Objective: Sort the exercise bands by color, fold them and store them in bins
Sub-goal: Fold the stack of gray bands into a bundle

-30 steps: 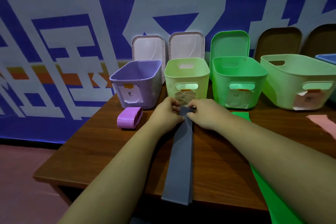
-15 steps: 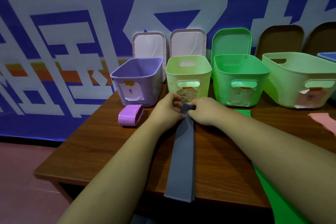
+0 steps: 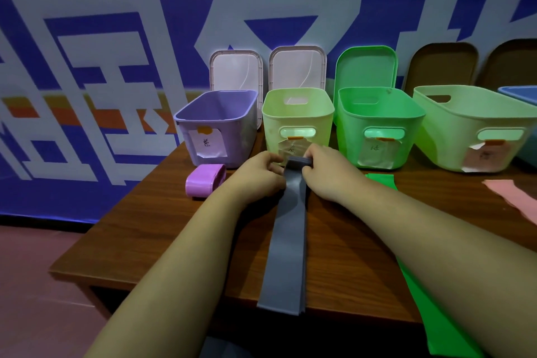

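Both hands are on the far end of the grey band [image 3: 286,247]. L hand [image 3: 258,174] and R hand [image 3: 328,171] sit either side of it, fingers curled in, pinching the folded end [image 3: 297,162] btwn them. Neither hand is slack or empty. That folded end is right at the fingertips and looks slightly raised off the table [image 3: 145,227]; can't tell how many layers are in it.

Key relation: the band's long axis runs straight back from the fingers toward the person, flat on the wood, w/ the near end just over the table edge. So all the loose length lies on the wrist side of the fingers, none beyond them. Both hands are equally near, L on the band's left edge, R on its right.

Judgement: the step in hand is folding the grey band. The next turn prob. has to come back along that axis, edges kept square so the stack doesn't skew.

Just beyond the fingertips is the pale green bin [image 3: 299,113]. The purple bin [image 3: 220,128] is out past the L knuckles and the green bin [image 3: 377,119] past the R ones. A folded purple band [image 3: 205,180] lies left of the L hand, near but apart. The green band [image 3: 436,314] runs along the outside of the R forearm. The pink band [image 3: 511,195] is well off to the R.
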A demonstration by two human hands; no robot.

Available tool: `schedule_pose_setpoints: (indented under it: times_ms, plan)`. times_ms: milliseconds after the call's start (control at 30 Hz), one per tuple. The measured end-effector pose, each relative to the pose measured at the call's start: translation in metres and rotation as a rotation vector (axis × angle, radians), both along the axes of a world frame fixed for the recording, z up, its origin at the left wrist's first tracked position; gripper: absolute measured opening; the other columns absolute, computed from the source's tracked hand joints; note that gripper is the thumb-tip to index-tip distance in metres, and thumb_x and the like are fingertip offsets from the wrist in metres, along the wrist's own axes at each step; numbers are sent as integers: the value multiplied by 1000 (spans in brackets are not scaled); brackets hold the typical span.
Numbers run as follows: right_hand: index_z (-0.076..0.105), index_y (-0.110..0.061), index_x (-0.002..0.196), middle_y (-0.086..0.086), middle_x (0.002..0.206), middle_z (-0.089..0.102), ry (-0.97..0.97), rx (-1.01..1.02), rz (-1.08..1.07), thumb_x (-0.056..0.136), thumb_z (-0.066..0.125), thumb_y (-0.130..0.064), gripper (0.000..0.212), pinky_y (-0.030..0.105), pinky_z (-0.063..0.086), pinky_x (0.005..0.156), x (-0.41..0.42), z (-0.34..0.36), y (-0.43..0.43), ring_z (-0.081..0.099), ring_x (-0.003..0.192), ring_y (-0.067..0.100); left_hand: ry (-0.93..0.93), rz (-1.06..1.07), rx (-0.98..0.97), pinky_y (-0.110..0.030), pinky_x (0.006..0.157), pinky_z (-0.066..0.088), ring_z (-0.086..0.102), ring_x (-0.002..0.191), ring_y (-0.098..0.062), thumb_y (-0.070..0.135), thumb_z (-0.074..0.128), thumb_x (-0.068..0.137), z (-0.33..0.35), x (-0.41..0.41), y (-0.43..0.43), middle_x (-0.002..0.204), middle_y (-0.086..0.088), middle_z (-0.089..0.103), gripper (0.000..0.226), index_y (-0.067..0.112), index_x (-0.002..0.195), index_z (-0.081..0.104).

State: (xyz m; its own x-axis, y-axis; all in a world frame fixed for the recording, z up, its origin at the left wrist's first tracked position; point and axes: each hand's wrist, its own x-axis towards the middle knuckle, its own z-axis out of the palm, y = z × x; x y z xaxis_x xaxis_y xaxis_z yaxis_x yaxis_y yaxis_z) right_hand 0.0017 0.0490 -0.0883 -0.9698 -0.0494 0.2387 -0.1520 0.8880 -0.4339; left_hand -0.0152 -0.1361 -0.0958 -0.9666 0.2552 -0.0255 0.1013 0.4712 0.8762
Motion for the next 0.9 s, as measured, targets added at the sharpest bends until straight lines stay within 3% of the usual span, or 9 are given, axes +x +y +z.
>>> schedule_pose_setpoints:
  times_ms: [100,233,400,533,633,700,767,900]
  plan:
    - [55,-23,111,0,98,62,-1,-43,55,99,58,-18,14,35,41,65,5,8,0,59,86,21,29,-20,37,-46,90,62,71,88,-25,-4,74,87,2,5,-1,99,-7,68,56,18,135,59]
    - [64,-24,123,1,110,68,10,-29,132,96,65,-25,26,33,46,78,7,19,-3,63,99,24,89,-29,31,-42,89,63,73,91,-22,-3,75,85,4,11,-2,104,-8,72,52,24,128,61]
    - [72,-22,111,3,106,71,48,-14,83,99,68,-24,13,32,45,77,2,23,-4,64,101,26,-44,-138,55,-40,83,62,75,91,-27,3,77,87,6,13,-6,103,-6,73,51,24,130,58]
    - [72,-20,112,0,101,66,98,-79,41,100,70,-22,12,30,40,76,1,25,-1,61,97,23,-53,-159,55,-31,71,57,71,73,-13,8,78,90,4,10,-9,78,5,71,36,19,123,66]
    - [73,-21,111,0,102,69,146,-95,52,98,71,-20,13,30,39,77,0,27,-1,62,98,23,-9,-107,63,-34,78,59,71,81,-17,11,80,90,2,7,-7,89,-7,74,25,20,112,73]
    - [74,-21,111,2,108,72,185,-97,70,97,71,-20,15,31,42,79,0,30,-1,63,102,24,55,-45,83,-34,79,59,70,81,-17,11,81,90,-2,3,-4,86,-5,72,20,21,106,76]
    - [74,-20,110,1,110,72,215,-78,93,94,71,-19,16,30,42,80,2,32,-2,63,103,23,132,5,81,-35,85,61,74,90,-16,10,81,90,-7,-2,-1,92,2,77,22,24,106,77]
    - [73,-23,102,-4,105,69,217,-60,149,89,69,-16,15,28,39,77,12,32,-5,60,98,17,176,38,147,-35,86,63,77,96,-23,2,80,88,-12,-8,3,99,-3,80,30,19,112,78]
